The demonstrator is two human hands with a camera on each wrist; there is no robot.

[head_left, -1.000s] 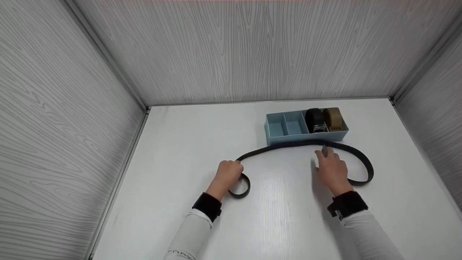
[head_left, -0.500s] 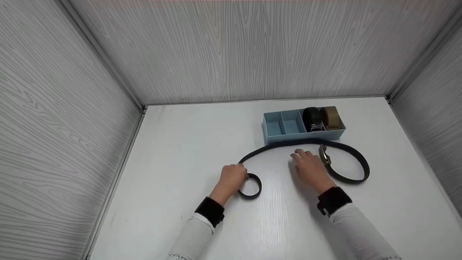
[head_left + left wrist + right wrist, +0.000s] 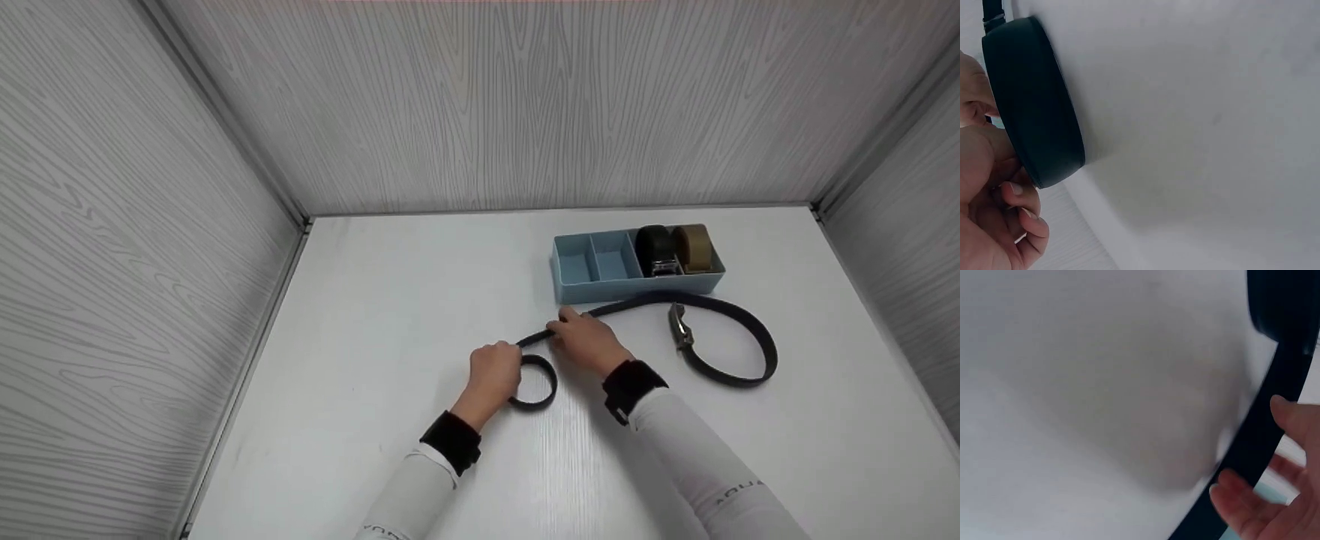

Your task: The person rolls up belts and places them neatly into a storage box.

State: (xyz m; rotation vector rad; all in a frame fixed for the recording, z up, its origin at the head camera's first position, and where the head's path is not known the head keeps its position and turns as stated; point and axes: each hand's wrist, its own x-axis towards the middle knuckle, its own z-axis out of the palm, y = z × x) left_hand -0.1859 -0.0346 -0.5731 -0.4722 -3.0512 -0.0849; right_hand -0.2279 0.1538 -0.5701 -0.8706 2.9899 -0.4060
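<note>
A dark belt (image 3: 766,341) stands on its edge across the white table, with its metal buckle (image 3: 681,330) lying free at the right. My left hand (image 3: 495,371) grips the belt at its left part, beside a small round coil. In the left wrist view that coil of belt (image 3: 1033,101) stands against the curled fingers (image 3: 1027,225). Just to the right, my right hand (image 3: 589,341) holds the strap between thumb and fingers. The right wrist view has the strap (image 3: 1264,422) running past the thumb, with one finger behind it.
Behind the belt stands a light blue divided box (image 3: 637,287). A rolled black belt (image 3: 655,247) and a rolled brown belt (image 3: 694,247) fill its right compartments. Wood-grain panels (image 3: 480,112) enclose the table at the back and sides.
My right hand has left the buckle and moved left to the strap near my left hand. My left hand has shifted slightly right, with the coil beside it.
</note>
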